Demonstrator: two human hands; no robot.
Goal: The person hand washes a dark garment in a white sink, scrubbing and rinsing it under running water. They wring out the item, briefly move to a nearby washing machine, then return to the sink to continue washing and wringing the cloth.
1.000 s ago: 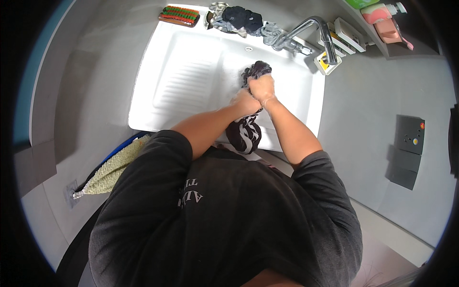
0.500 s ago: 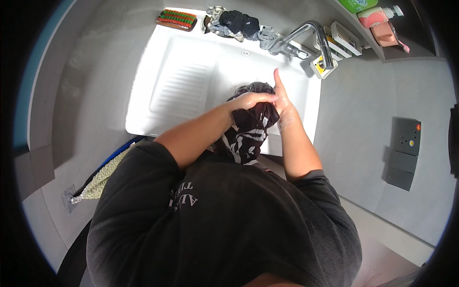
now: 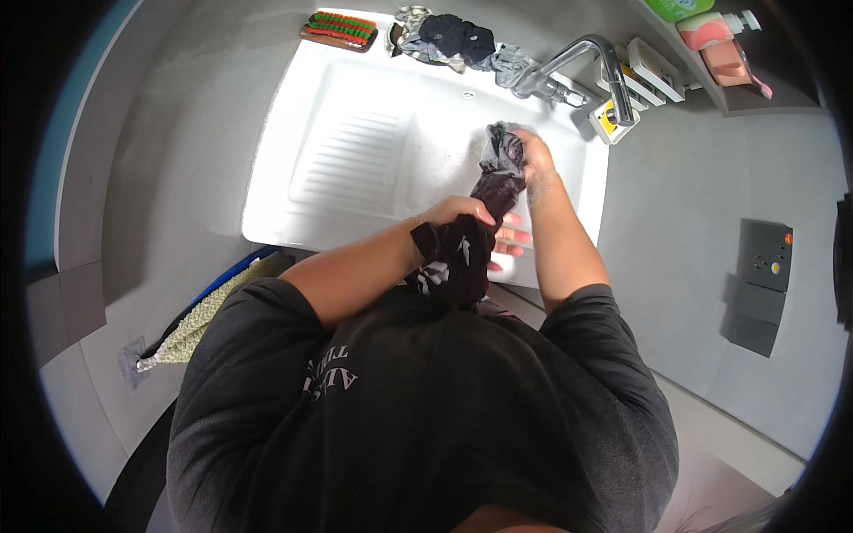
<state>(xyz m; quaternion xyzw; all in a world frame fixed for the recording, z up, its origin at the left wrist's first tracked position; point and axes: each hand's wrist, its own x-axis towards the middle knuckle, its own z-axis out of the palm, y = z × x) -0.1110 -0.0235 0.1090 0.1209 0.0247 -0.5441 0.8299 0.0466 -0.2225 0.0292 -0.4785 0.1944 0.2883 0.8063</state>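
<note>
A wet dark garment (image 3: 462, 253) with white print stretches over the front of the white laundry sink (image 3: 355, 200). My left hand (image 3: 458, 211) is closed round its middle, thumb on top and fingertips showing on the right side of the cloth. Further away, my right hand (image 3: 536, 158) grips the far end, where the fabric is bunched, greyish and looks sudsy. Between the hands the cloth is drawn out narrow. The near end hangs over the sink's front edge against my shirt. Most of the right fingers are hidden by cloth.
A chrome tap (image 3: 586, 53) arches over the back right, beside a soap dish (image 3: 611, 123). Along the back rim lie a scrub brush (image 3: 339, 32) and bunched wet clothes (image 3: 453, 40). Bottles (image 3: 706, 31) stand on the right shelf. A pale green towel (image 3: 209, 311) hangs at left.
My right hand has closed on the cloth's far end and pulled it away from me. My left hand has moved nearer, still gripping, and the bunched garment is now stretched out lengthwise.
</note>
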